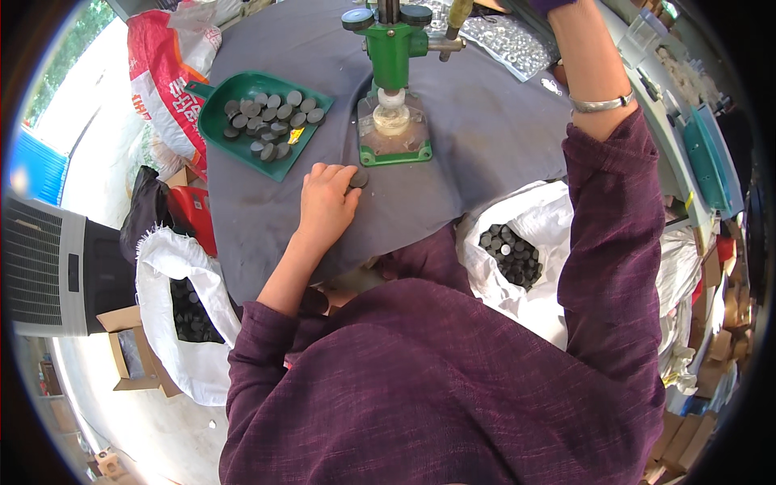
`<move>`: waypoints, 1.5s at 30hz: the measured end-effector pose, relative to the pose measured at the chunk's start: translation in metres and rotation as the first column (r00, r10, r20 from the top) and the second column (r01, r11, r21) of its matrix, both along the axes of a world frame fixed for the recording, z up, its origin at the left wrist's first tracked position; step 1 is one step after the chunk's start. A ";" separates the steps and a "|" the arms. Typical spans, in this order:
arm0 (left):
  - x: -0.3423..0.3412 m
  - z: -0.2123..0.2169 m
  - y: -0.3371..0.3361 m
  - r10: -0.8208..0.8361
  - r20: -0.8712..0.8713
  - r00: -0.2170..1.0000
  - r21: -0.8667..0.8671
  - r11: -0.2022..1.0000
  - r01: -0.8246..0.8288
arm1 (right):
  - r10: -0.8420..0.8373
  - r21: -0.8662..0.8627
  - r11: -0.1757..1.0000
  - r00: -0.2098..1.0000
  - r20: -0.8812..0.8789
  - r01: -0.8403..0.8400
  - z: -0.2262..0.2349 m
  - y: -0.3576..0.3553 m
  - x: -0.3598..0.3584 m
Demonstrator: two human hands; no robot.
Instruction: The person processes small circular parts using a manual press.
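Note:
My left hand (pixel 327 198) rests on the cloth-covered table, its thumb and fingertips closed on a round black disc (pixel 360 178). Just beyond it and to the right stands a green hand press (pixel 391 61) with a pale round die (pixel 391 121) on its base. My right arm reaches up past the press, and only a purple-covered bit of my right hand (pixel 551 3) shows at the top edge; its fingers are out of sight. To the left of the press lies a green dustpan-shaped scoop (pixel 217 121) holding several grey-black discs (pixel 273 113) and a small yellow scrap.
White sacks of black discs stand low on the left (pixel 153 275) and right (pixel 541 212) of the table. A clear bag of small shiny parts (pixel 505 40) lies behind the press. A red-and-white sack (pixel 166 89) and an air cooler (pixel 44 267) are at the left.

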State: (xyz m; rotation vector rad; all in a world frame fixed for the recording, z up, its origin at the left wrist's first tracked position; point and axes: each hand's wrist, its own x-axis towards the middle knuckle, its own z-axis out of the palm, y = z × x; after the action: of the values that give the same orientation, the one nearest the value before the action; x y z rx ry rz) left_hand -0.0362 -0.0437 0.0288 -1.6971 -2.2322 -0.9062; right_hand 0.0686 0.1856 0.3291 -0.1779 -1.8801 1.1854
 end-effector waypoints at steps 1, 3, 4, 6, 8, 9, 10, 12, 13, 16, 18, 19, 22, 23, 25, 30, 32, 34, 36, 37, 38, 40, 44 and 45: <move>0.003 0.003 0.005 0.005 -0.032 0.999 -0.011 1.000 -0.005 | 0.009 -0.021 1.000 1.000 0.015 -0.008 0.000 0.005 -0.002; 0.004 0.003 0.009 0.023 -0.036 0.999 -0.018 1.000 -0.023 | 0.031 -0.034 0.999 0.999 0.030 -0.030 0.001 0.001 -0.005; 0.004 0.002 0.010 0.036 -0.041 0.999 -0.032 0.999 -0.037 | 0.007 0.012 1.000 1.000 0.010 -0.007 -0.001 -0.002 -0.003; 0.001 0.001 0.013 0.064 0.054 0.996 0.022 0.998 -0.065 | 0.002 0.050 0.999 1.000 0.000 -0.002 -0.002 -0.001 -0.003; -0.001 0.005 0.019 0.089 0.155 0.984 0.074 0.992 -0.102 | -0.002 0.043 0.999 1.000 0.018 0.001 0.000 0.000 -0.005; -0.001 0.011 0.027 0.056 0.311 0.949 0.163 0.980 -0.111 | -0.013 0.023 1.000 0.999 0.035 0.012 0.001 -0.001 -0.006; -0.001 0.016 0.037 0.005 0.455 0.891 0.248 0.960 -0.132 | 0.012 -0.033 0.999 1.000 0.027 -0.011 0.001 -0.002 -0.006; -0.003 0.027 0.063 -0.001 0.460 0.888 0.268 0.953 -0.138 | 0.053 -0.016 0.998 0.999 -0.002 -0.053 -0.001 0.004 -0.002; -0.004 0.032 0.074 -0.010 0.459 0.888 0.275 0.952 -0.132 | 0.084 -0.012 0.996 0.996 -0.037 -0.085 -0.002 0.006 0.000; -0.017 0.020 0.090 0.135 0.384 0.913 0.200 0.954 -0.225 | 0.075 -0.035 0.997 0.997 -0.007 -0.075 -0.004 -0.001 -0.014; -0.014 0.020 0.101 0.123 0.389 0.913 0.204 0.955 -0.215 | 0.058 -0.034 0.998 0.998 -0.012 -0.058 -0.005 0.002 -0.012; -0.013 0.021 0.106 0.124 0.391 0.912 0.198 0.957 -0.215 | 0.051 -0.026 0.998 0.999 -0.013 -0.052 -0.003 0.004 -0.011; -0.011 0.016 0.112 0.076 0.463 0.883 0.254 0.943 -0.214 | 0.042 -0.069 0.997 0.999 -0.027 -0.044 -0.005 0.005 -0.010; -0.012 0.016 0.114 0.076 0.463 0.883 0.254 0.943 -0.215 | 0.024 -0.048 0.999 0.999 -0.042 -0.026 -0.005 0.005 -0.008; -0.013 0.018 0.116 0.030 0.547 0.837 0.203 0.965 -0.167 | 0.004 -0.026 1.000 0.998 -0.058 -0.005 -0.007 0.003 -0.004; -0.019 0.014 0.113 -0.005 0.555 0.832 0.223 0.964 -0.143 | -0.078 -0.030 0.997 0.978 -0.195 0.073 -0.035 -0.026 0.015; -0.020 0.015 0.109 -0.011 0.561 0.828 0.221 0.966 -0.137 | -0.093 0.032 0.994 0.974 -0.207 0.102 -0.061 -0.037 0.031; -0.021 0.017 0.109 -0.036 0.627 0.778 0.194 0.975 -0.110 | -0.085 0.130 0.984 0.966 -0.244 0.120 -0.090 -0.049 0.048; -0.023 0.009 0.110 -0.062 0.592 0.803 0.234 0.967 -0.099 | -0.015 0.105 0.993 0.960 -0.278 0.046 -0.126 -0.067 0.065; -0.024 0.007 0.112 -0.091 0.551 0.829 0.282 0.956 -0.082 | 0.026 0.051 0.999 0.954 -0.299 -0.011 -0.148 -0.073 0.073; -0.023 0.008 0.116 -0.097 0.550 0.830 0.283 0.956 -0.076 | 0.021 0.307 0.950 0.975 -0.222 0.050 -0.182 -0.064 0.085; -0.020 0.008 0.116 -0.079 0.563 0.822 0.263 0.961 -0.087 | -0.001 0.540 0.838 0.990 -0.144 0.080 -0.205 -0.058 0.096; -0.025 0.003 0.111 -0.062 0.577 0.814 0.256 0.961 -0.109 | -0.008 0.178 0.984 1.000 -0.022 0.012 -0.198 -0.072 0.094; -0.023 0.001 0.111 -0.075 0.583 0.809 0.277 0.955 -0.111 | -0.017 0.198 0.980 1.000 0.008 0.015 -0.196 -0.072 0.095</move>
State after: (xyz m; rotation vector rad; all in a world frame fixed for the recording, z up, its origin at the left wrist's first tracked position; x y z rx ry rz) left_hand -0.0596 0.0677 0.0298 -1.3717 -2.2673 -1.8759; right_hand 0.1631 0.1134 0.1334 -0.0888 -1.9881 0.9812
